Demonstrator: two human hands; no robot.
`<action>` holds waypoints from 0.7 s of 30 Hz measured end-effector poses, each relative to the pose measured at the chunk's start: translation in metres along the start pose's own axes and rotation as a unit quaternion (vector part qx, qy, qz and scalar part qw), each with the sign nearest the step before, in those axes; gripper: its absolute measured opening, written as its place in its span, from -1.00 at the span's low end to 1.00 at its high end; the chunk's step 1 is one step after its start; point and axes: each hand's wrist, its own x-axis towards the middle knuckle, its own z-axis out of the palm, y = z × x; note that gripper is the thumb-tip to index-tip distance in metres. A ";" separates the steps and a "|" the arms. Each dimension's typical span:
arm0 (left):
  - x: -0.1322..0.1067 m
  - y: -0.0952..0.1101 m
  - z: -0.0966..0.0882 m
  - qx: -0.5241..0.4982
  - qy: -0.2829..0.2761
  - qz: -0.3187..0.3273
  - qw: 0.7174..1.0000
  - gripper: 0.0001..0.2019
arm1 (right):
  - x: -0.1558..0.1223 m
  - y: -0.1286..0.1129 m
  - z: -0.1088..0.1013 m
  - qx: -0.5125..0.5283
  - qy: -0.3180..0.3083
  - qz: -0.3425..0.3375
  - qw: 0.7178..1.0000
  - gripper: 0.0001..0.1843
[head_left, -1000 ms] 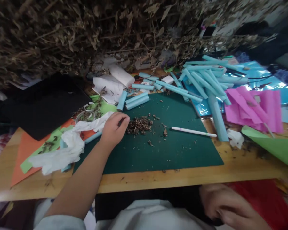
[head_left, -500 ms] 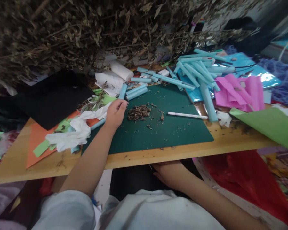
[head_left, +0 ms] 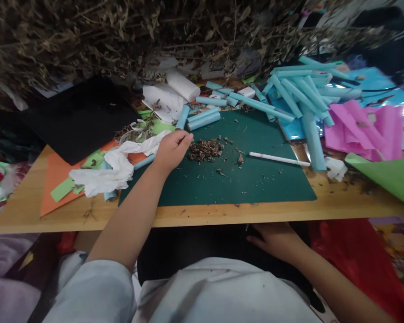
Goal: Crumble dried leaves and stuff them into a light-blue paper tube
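Observation:
My left hand [head_left: 173,150] is closed, its fingers curled and facing away, at the left side of a dark green mat [head_left: 222,186]. What it holds, if anything, is hidden. Just right of its fingertips lies a small heap of crumbled dried leaves [head_left: 206,150]. Crumpled white tissue [head_left: 116,167] and a light-blue paper roll [head_left: 144,161] lie close on its left. Below the table's front edge, over my lap, is my right hand [head_left: 272,237]. Its fingers are partly hidden under the table, near a small shiny thing too unclear to name.
A thin white stick [head_left: 278,159] lies on the mat's right side. Light-blue paper rolls [head_left: 294,94] are piled behind, near pink paper [head_left: 363,128] and a green sheet [head_left: 384,175]. A black sheet [head_left: 77,119] lies at left. Dried leafy branches [head_left: 128,40] fill the back.
The view has shifted, so the table's things appear further right. My left hand stays closed beside the leaf heap. My right hand is still under the table edge, somewhat further right.

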 end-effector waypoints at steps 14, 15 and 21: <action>0.000 0.015 -0.004 0.017 -0.011 0.029 0.999 -0.78 | -0.026 -0.025 -0.043 0.303 -0.141 -0.181 0.925 -0.71; 0.000 0.016 -0.005 0.023 -0.016 0.036 0.999 -0.78 | -0.029 -0.025 -0.054 0.318 -0.138 -0.169 0.923 -0.69; -0.001 0.017 -0.007 0.028 -0.041 0.052 0.997 -0.79 | -0.009 -0.003 -0.130 0.309 -0.034 -0.223 0.924 -0.71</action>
